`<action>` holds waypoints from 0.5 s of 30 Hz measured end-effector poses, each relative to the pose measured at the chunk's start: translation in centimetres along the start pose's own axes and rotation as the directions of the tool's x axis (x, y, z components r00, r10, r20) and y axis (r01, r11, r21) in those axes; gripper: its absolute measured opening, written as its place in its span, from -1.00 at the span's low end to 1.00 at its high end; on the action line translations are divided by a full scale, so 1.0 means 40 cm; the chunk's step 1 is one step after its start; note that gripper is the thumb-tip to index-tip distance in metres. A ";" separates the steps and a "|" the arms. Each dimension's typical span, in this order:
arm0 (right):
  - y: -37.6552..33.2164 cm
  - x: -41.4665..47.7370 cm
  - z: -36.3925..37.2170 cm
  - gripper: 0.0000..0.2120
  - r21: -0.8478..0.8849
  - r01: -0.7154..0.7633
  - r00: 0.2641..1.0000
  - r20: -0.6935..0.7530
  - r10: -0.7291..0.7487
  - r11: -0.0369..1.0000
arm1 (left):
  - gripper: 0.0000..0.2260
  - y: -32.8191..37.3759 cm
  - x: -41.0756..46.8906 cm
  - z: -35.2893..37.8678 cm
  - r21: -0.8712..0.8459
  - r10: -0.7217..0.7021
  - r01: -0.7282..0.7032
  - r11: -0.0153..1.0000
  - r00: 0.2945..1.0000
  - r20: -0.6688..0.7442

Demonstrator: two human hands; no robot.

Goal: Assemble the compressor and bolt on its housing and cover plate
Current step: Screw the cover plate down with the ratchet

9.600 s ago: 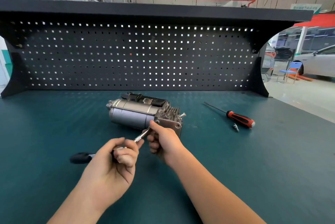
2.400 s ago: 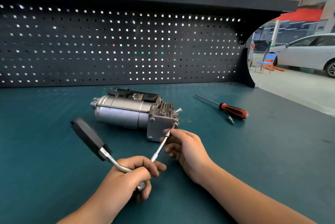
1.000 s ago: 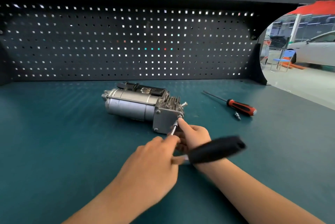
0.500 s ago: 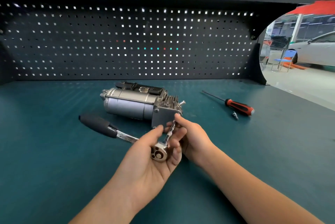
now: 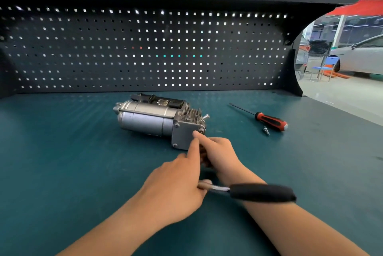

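In the head view, the compressor is lying on its side on the green bench top at the centre of the frame, its square cover plate facing the person. The left hand is gripping the head of a ratchet wrench, fingers curled over it and the forefinger reaching forward toward the plate. The right hand is sitting just behind it, its forefinger touching the plate near the upper-right bolt. Its other fingers are curling in, but the left hand is hiding whether they are pinching the wrench's shaft. Half a second ago the black handle was pointing to the left of the frame; now it is pointing right, crossing above the right forearm. That swing suggests the person is driving the bolt at the plate's lower-right corner, which the hands are covering. Bolts are showing at the other three corners, so the plate is probably on its last fastener. A red-handled screwdriver and a small metal piece are lying at centre right, well apart from the work, in front of the black pegboard.
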State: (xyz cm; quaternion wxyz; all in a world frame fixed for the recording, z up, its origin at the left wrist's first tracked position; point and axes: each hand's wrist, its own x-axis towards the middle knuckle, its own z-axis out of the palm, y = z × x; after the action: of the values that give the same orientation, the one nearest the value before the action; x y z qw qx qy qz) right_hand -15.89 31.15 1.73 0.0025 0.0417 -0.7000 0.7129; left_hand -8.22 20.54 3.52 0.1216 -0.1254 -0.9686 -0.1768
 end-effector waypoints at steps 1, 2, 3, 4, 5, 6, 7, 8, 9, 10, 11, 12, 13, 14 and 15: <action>-0.001 0.002 0.001 -0.59 0.061 -0.035 0.999 0.001 0.035 0.998 | -0.50 -0.004 -0.006 0.005 -0.296 -0.073 0.074 0.952 0.997 0.017; 0.000 0.003 0.003 -0.64 0.127 -0.080 0.997 0.004 0.081 0.989 | -0.62 0.000 -0.016 0.004 -0.613 -0.143 0.174 0.771 0.985 0.100; -0.002 0.002 0.006 -0.67 0.187 -0.129 0.992 0.018 0.128 0.974 | -0.74 0.006 -0.024 0.000 -0.847 -0.176 0.297 0.441 0.954 0.242; -0.002 0.003 0.006 -0.68 0.231 -0.166 0.986 0.045 0.160 0.959 | -0.82 0.013 -0.026 -0.008 -0.916 -0.145 0.399 0.034 0.909 0.390; -0.005 0.004 0.006 -0.69 0.270 -0.199 0.980 0.082 0.183 0.942 | -0.81 0.016 -0.026 -0.016 -0.839 -0.076 0.427 -0.338 0.876 0.476; -0.007 0.004 0.006 -0.69 0.302 -0.224 0.973 0.121 0.195 0.927 | -0.79 0.011 -0.025 -0.023 -0.706 -0.028 0.399 -0.585 0.860 0.509; -0.009 0.002 0.004 -0.68 0.298 -0.228 0.970 0.148 0.191 0.927 | -0.78 0.005 -0.022 -0.032 -0.619 -0.031 0.347 -0.705 0.857 0.515; -0.008 0.004 0.003 -0.68 0.245 -0.212 0.972 0.149 0.179 0.946 | -0.82 0.001 -0.018 -0.041 -0.602 -0.062 0.313 -0.734 0.853 0.519; -0.007 0.005 0.004 -0.67 0.164 -0.190 0.977 0.124 0.171 0.968 | -0.86 0.002 -0.016 -0.046 -0.641 -0.094 0.308 -0.703 0.853 0.514; -0.005 0.007 0.007 -0.66 0.099 -0.171 0.984 0.063 0.165 0.980 | -0.91 0.003 -0.015 -0.046 -0.713 -0.131 0.329 -0.619 0.852 0.507; -0.001 0.009 0.009 -0.65 0.093 -0.159 0.986 -0.025 0.162 0.983 | -0.95 0.003 -0.012 -0.042 -0.799 -0.186 0.356 -0.484 0.851 0.492; 0.000 0.013 0.008 -0.66 0.163 -0.156 0.976 -0.125 0.177 0.974 | -0.90 -0.004 -0.007 -0.038 -0.872 -0.245 0.377 -0.313 0.855 0.457; 0.002 0.017 0.004 -0.69 0.268 -0.137 0.955 -0.222 0.199 0.954 | -0.81 -0.014 -0.005 -0.035 -0.916 -0.282 0.390 -0.092 0.872 0.400; 0.002 0.021 -0.003 -0.71 0.349 -0.100 0.932 -0.296 0.211 0.932 | -0.73 -0.026 -0.004 -0.033 -0.906 -0.285 0.378 0.190 0.904 0.317; 0.002 0.024 -0.009 -0.74 0.378 -0.073 0.920 -0.332 0.209 0.923 | -0.68 -0.041 -0.002 -0.031 -0.815 -0.265 0.322 0.481 0.940 0.215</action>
State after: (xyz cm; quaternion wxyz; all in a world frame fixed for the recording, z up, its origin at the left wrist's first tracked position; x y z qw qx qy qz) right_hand -16.87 31.47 1.70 0.0730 -0.1434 -0.5467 0.8218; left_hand -8.37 18.57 4.11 -0.0144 -0.0062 -0.7733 -0.6338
